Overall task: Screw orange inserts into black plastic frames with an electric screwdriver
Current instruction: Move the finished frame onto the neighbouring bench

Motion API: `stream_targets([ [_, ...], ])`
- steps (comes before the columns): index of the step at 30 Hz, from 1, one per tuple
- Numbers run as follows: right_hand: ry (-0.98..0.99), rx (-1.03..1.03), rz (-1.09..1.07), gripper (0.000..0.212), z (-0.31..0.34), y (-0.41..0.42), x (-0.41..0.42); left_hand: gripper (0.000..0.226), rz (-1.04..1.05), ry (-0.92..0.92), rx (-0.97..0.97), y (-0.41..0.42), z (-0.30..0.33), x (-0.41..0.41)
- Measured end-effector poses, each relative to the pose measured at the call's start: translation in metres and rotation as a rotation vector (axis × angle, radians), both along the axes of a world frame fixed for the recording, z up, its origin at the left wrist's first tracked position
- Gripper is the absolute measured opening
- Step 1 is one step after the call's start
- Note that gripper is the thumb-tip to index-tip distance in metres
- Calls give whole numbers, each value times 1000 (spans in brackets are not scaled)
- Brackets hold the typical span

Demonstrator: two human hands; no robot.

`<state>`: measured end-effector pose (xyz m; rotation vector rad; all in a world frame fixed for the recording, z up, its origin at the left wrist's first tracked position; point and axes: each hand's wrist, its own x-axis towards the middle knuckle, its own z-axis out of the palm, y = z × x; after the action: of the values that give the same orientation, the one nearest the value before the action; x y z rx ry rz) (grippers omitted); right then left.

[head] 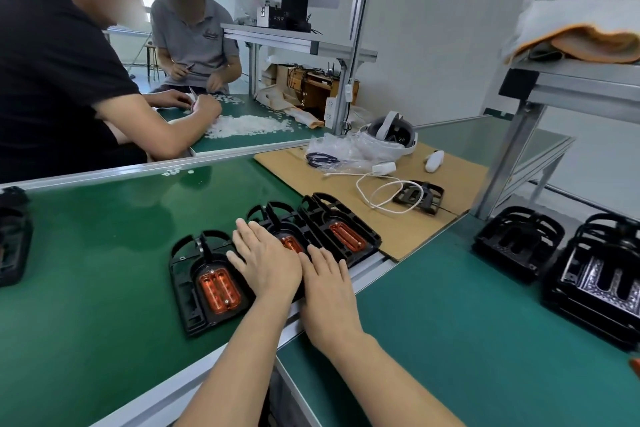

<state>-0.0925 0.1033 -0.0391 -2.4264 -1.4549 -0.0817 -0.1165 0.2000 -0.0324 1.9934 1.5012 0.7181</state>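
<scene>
On the green surface (pixel 104 236), three black plastic frames lie in a row; the middle frame (pixel 277 222) is the landmark. Both hands lie flat and side by side on it, fingers straight, gripping nothing: the left hand (pixel 266 260) over its orange insert (pixel 290 243), the right hand (pixel 329 284) at its near right edge. Left of it sits a frame (pixel 194 274) showing its insert (pixel 219 290); right of it a third frame (pixel 341 229). Each looks stiff, light and openwork, best held by its outer rim. Their long axes run from near-left to far-right, curved handles pointing away. No screwdriver is visible. Further right, empty frames (pixel 517 243) are stacked.
</scene>
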Motion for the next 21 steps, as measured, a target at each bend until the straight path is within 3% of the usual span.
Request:
stream_targets([
  [7,5,-6,2,69,3,-4,2,67,-12,89,7,-3,3,-1],
  [21,46,7,-163,64,11,-40,2,61,-166,63,123,-49,7,7],
])
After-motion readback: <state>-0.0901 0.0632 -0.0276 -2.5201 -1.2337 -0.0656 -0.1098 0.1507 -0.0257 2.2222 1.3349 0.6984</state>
